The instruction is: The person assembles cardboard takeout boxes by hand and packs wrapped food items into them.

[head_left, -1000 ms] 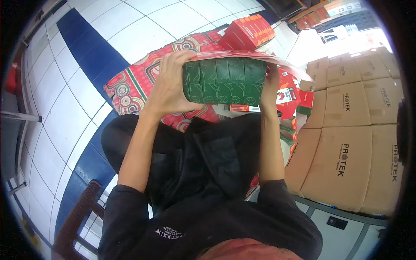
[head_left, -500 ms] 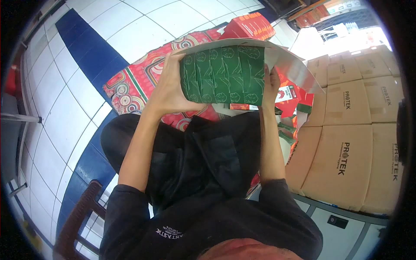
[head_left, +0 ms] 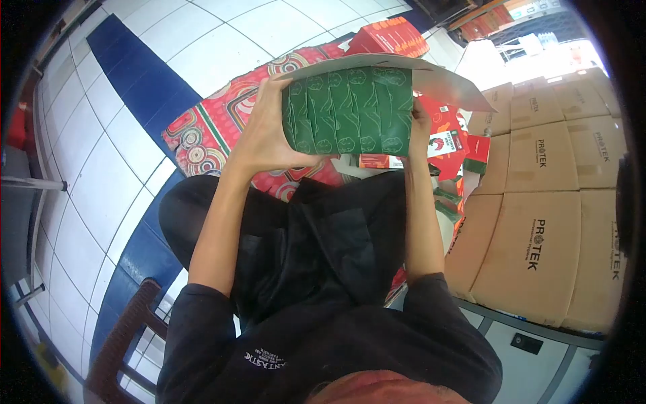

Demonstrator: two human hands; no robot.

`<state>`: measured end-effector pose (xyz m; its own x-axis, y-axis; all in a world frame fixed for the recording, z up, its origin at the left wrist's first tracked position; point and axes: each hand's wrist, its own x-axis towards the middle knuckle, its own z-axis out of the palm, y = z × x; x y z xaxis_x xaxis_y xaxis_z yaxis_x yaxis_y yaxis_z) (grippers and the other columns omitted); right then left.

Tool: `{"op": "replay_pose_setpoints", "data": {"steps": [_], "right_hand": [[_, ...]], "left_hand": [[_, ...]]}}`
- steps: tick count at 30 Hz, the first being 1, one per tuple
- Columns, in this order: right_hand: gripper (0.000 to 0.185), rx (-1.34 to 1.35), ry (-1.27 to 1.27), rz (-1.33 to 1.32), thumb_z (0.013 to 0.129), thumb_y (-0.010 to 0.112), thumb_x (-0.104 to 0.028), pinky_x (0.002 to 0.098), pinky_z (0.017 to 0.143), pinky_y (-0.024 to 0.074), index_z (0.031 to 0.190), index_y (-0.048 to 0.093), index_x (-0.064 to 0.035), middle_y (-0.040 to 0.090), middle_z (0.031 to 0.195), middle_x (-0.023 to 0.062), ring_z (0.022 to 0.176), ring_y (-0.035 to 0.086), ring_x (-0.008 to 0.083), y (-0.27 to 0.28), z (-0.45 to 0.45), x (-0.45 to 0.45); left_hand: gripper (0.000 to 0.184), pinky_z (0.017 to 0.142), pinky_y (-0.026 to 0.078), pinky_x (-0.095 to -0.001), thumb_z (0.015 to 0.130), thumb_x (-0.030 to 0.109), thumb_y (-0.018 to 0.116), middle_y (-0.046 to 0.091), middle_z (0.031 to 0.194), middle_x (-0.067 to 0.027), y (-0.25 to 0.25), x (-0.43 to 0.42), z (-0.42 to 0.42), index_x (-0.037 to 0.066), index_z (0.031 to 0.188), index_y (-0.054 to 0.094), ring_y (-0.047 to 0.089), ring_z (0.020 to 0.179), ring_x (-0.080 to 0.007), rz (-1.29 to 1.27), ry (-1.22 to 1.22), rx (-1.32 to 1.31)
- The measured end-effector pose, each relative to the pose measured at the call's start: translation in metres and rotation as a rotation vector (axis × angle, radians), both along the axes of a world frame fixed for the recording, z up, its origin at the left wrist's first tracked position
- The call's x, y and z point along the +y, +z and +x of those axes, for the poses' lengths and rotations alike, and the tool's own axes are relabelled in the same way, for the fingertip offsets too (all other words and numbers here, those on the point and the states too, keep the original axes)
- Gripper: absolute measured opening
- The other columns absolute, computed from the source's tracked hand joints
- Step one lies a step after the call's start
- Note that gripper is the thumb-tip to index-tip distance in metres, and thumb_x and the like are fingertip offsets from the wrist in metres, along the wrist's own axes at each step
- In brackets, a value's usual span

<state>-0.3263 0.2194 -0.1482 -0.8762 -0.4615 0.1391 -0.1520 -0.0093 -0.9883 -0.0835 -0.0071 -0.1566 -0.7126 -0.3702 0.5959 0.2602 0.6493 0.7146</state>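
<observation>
A row of overlapping green packets (head_left: 346, 111) with pale line drawings is held up between my two hands, above my lap. My left hand (head_left: 266, 138) grips the row's left end, thumb along the near side. At the other end my right hand (head_left: 418, 131) presses with bent fingers, partly hidden behind the packets. A pale cardboard sheet (head_left: 451, 84) arches along the far side of the row and sticks out to the right. Just beyond my right wrist lie red-and-green printed boxes (head_left: 447, 145).
A red patterned cloth (head_left: 202, 141) covers the surface in front of me, with a red box (head_left: 390, 37) at its far end. Brown PROTEK cartons (head_left: 538, 229) are stacked at right. A brown chair (head_left: 124, 337) stands at lower left on the tiled floor.
The green packets and both hands have shifted up very slightly. The cardboard sheet's right end has tilted and now looks pinker. My grip stays the same.
</observation>
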Motion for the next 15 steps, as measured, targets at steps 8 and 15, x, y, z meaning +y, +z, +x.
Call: {"op": "replay_pose_setpoints", "data": {"steps": [8,15], "right_hand": [[0.040,-0.056,0.016,0.257,0.109,0.073,-0.030,0.0263,0.070,0.0507,0.126,0.077,0.0062,0.075,0.096,0.0010,0.079,0.065,0.0074,0.008,-0.015,-0.006],[0.070,0.518,0.207,0.910,0.100,0.075,-0.052,0.0492,0.110,0.0538,0.149,0.064,-0.0037,0.069,0.139,0.0204,0.130,0.067,0.0375,-0.040,-0.070,0.042]], "left_hand": [[0.123,0.115,0.047,-0.0460,0.053,0.034,0.104,0.054,0.140,-0.0202,-0.005,-0.010,0.005,-0.003,0.151,0.039,0.058,0.131,-0.0354,-0.050,-0.002,-0.008],[0.122,0.113,0.047,-0.0498,0.059,0.045,0.104,0.054,0.136,-0.0262,-0.007,-0.028,0.002,-0.009,0.148,0.040,0.055,0.130,-0.0403,-0.038,0.427,-0.027]]}}
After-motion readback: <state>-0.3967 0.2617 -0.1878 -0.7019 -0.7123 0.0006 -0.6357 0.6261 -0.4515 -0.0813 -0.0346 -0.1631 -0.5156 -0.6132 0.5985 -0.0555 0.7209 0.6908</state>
